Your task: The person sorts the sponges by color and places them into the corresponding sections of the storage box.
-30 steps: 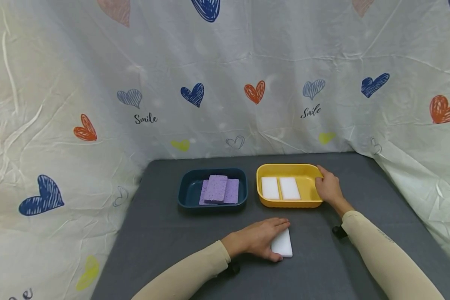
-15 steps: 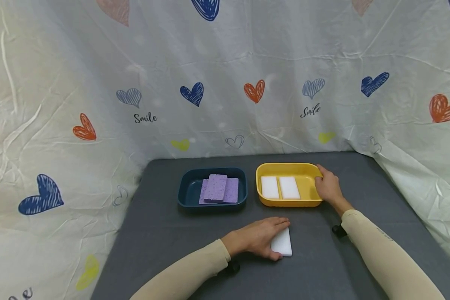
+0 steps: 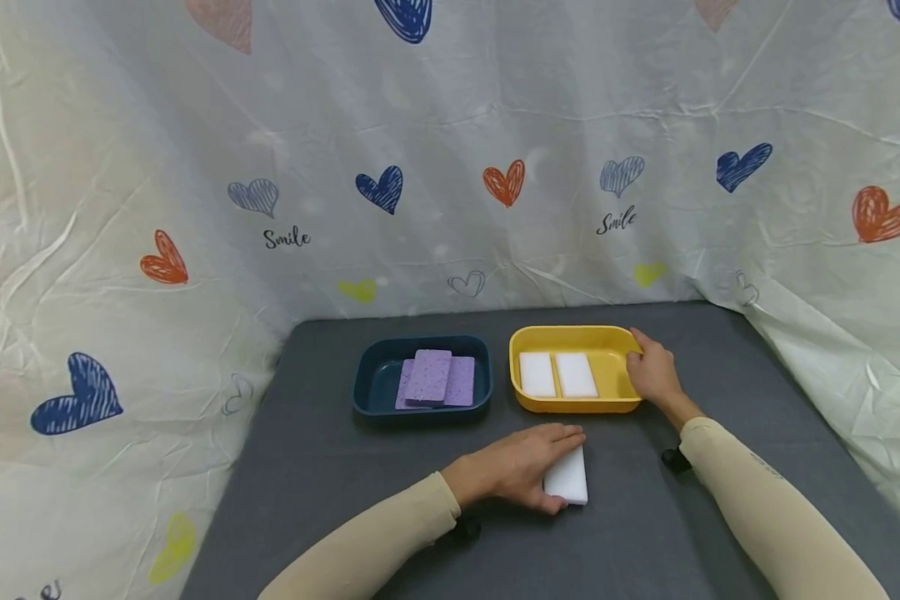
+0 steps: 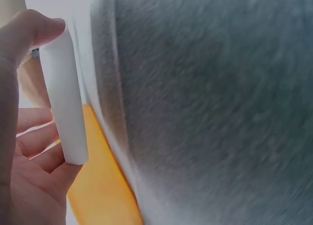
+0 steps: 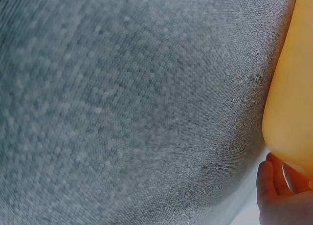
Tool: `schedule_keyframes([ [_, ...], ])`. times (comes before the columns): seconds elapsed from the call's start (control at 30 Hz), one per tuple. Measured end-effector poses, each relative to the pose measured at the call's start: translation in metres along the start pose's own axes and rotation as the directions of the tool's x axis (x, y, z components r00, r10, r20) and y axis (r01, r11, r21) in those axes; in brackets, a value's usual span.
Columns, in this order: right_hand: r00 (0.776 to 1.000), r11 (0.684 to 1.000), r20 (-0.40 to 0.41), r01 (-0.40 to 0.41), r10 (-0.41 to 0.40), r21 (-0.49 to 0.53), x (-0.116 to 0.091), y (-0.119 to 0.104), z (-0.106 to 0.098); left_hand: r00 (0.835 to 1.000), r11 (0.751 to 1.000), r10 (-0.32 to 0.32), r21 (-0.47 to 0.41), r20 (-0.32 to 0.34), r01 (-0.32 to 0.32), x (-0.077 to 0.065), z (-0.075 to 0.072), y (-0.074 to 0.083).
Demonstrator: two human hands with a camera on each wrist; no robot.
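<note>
In the head view my left hand (image 3: 521, 468) holds a white sponge block (image 3: 568, 479) near the middle of the table, its fingers covering the block's far left part. The left wrist view shows this white block (image 4: 66, 98) edge-on, pinched between thumb at one end and fingers at the other. My right hand (image 3: 656, 371) grips the right end of a yellow tray (image 3: 577, 406), thumb at the rim and fingers against the outside. Two more white blocks (image 3: 576, 375) lie side by side in that tray. The right wrist view catches the fingers (image 5: 266, 181) under the tray's rounded corner.
A dark blue tray (image 3: 367, 392) stands left of the yellow one, with three purple speckled sponges (image 3: 429, 377) in it, one lying across the others. Grey cloth (image 3: 330, 475) covers the table. Behind and at both sides hangs a white curtain (image 3: 435, 142) printed with hearts.
My left hand, with the white sponge block, has shifted slightly forward and to the right. The right hand stays on the yellow tray. The head view has drifted a little.
</note>
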State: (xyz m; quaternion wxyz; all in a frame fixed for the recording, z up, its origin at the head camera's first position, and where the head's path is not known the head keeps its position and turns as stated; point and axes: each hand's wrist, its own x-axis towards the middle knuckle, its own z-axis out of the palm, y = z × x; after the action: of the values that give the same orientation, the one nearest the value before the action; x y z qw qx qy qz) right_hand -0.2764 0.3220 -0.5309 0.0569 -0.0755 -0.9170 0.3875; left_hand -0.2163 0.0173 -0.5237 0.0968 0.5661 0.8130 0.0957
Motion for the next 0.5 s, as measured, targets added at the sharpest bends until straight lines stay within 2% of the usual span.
schedule_keyframes([
  [0.5, 1.000, 1.000, -0.010, 0.016, -0.016, -0.003, 0.003, 0.005, 0.001, 0.994, 0.998, 0.048, 0.041, -0.097, -0.045, 0.004, -0.028, -0.004],
])
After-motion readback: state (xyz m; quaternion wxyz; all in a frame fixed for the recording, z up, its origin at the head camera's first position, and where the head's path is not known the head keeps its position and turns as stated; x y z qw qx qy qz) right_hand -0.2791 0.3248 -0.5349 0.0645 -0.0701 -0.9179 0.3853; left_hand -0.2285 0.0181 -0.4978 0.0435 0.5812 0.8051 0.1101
